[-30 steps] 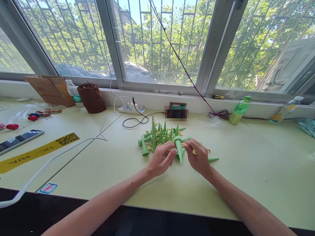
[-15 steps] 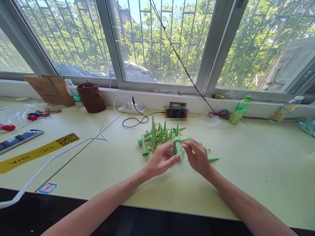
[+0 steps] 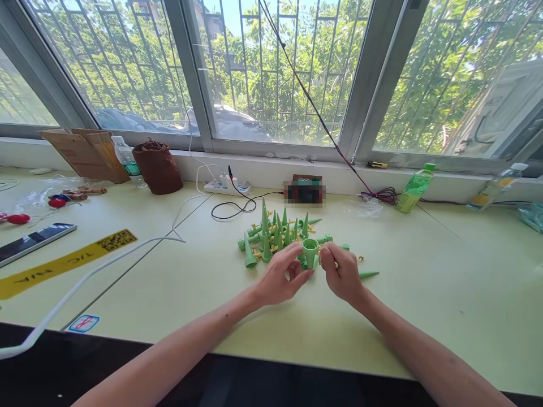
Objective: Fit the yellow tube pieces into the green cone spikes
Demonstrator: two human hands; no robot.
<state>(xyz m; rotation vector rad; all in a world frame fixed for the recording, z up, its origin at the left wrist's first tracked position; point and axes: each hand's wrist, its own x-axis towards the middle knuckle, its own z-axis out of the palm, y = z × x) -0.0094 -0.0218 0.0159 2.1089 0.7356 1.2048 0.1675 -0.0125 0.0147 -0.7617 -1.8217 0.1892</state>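
Observation:
My left hand (image 3: 278,278) and my right hand (image 3: 343,273) meet over the pale green table (image 3: 203,294), both pinched on one green plastic cone (image 3: 310,252). The cone's wide open mouth faces up toward me, its tip hidden below my fingers. Just behind my hands lies a pile of green cones (image 3: 271,236), several standing upright, with small yellow parts scattered among them. One more cone (image 3: 367,275) lies flat to the right of my right hand.
A white cable (image 3: 106,263) crosses the table at left, beside a yellow strip (image 3: 63,263) and a dark flat device (image 3: 36,240). At the back stand a brown pouch (image 3: 158,168), a power strip (image 3: 227,186), a black box (image 3: 304,191) and a green bottle (image 3: 413,189).
The cone in my hands has turned: its tip pointed down toward me before, and now its open mouth faces up. Both hands stayed in place.

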